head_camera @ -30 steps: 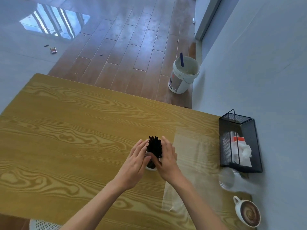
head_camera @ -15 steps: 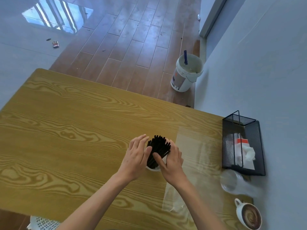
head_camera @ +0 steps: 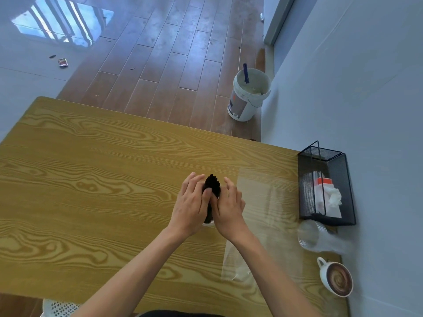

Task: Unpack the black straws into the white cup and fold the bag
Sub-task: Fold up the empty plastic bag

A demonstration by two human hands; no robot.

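Hands (head_camera: 211, 205) around straws (head_camera: 212, 184) in cup (head_camera: 208, 223)

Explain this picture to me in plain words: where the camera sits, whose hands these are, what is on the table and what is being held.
There is no machine here: a person wears one camera on the head, looking down at their own bare hands. The left hand and right hand press in from both sides on a bunch of black straws standing in a white cup, mostly hidden. On the wooden table lie the emptied clear bag, a black mesh basket with napkins, clear plastic cups and a coffee cup.
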